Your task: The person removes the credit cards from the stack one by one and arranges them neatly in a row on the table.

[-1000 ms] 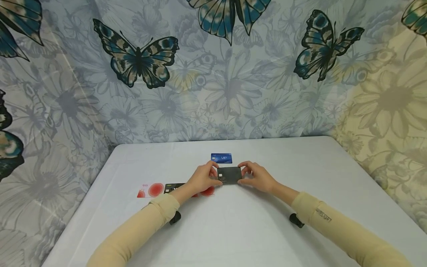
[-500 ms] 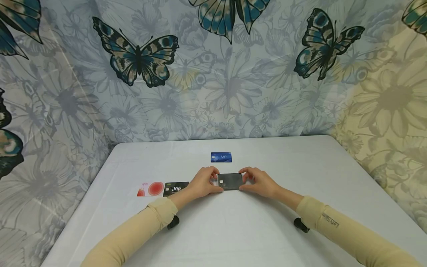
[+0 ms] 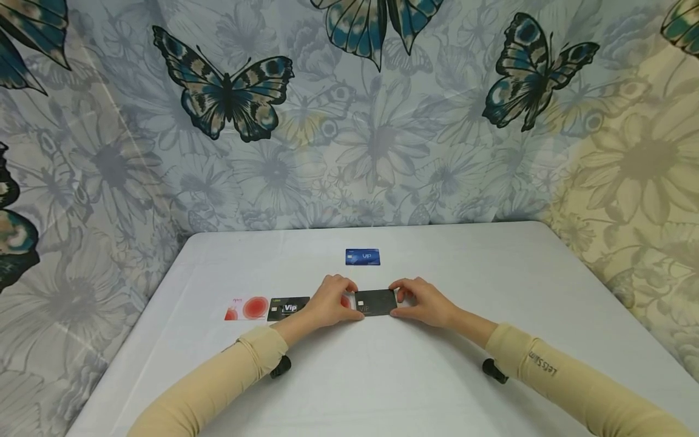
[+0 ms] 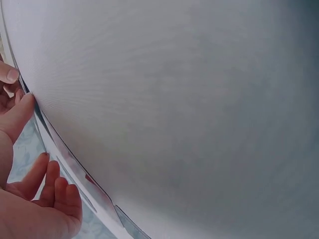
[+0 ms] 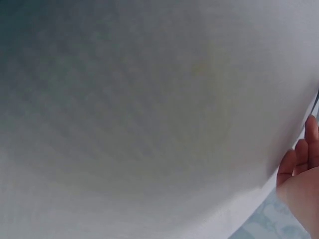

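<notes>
A dark grey bank card (image 3: 375,303) with a pale chip lies at or just above the tabletop between both hands. My left hand (image 3: 330,301) pinches its left edge between thumb and fingers. At the opposite edge, my right hand (image 3: 428,304) pinches the card the same way. Left of it runs a row: a white card with red circles (image 3: 254,308), a black Vip card (image 3: 284,308), then another red-and-white card (image 3: 346,301), mostly hidden by the left hand. In the left wrist view the cards (image 4: 75,162) show nearly edge-on; the right wrist view shows only part of the right hand (image 5: 301,164).
A blue VIP card (image 3: 363,257) lies farther back on the white table (image 3: 464,267). Behind the table hangs a butterfly-patterned cloth (image 3: 377,152). Dark wrist cameras (image 3: 494,370) hang beneath both sleeves.
Both hands have brought the dark grey card back toward the person, away from the blue card and level with the row. The other cards stay in place.
</notes>
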`<state>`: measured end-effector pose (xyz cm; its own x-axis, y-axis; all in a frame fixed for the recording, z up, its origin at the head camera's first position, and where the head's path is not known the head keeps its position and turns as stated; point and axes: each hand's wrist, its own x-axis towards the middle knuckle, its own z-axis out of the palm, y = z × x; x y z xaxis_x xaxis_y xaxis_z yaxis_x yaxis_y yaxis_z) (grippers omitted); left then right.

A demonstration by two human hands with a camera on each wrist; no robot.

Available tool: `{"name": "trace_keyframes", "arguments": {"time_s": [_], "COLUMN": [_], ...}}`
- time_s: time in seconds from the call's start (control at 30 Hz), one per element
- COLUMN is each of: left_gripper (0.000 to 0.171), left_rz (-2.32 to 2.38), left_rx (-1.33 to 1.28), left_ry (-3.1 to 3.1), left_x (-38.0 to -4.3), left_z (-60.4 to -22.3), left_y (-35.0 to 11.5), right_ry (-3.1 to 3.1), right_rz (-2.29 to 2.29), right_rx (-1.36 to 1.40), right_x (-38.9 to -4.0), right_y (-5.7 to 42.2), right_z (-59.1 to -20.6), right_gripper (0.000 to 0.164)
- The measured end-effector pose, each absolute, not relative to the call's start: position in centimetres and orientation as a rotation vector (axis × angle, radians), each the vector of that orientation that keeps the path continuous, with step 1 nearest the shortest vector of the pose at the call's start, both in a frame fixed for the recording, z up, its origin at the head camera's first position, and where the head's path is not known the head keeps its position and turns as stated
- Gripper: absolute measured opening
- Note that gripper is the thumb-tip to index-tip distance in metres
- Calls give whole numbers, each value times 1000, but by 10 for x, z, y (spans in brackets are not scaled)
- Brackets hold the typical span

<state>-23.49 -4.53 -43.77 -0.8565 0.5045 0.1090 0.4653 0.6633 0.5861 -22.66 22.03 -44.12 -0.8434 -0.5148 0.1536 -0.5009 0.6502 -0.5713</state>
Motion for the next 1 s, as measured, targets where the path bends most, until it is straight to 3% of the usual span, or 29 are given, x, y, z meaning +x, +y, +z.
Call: {"name": "trace_keyframes", "arguments": {"time_s": [1.0], "left_gripper": [52], "left_rz": [975], "left_rx": [745], "left_ry": [2762], "left_x": [-232], "left_z": [-437], "left_y": [-50], "right_ry": [2850], "right_rz": [-971], "right_rx": [-927], "right_x": [-225], "right_y": [217], "right_z": [-446], "right_gripper": [44]}}
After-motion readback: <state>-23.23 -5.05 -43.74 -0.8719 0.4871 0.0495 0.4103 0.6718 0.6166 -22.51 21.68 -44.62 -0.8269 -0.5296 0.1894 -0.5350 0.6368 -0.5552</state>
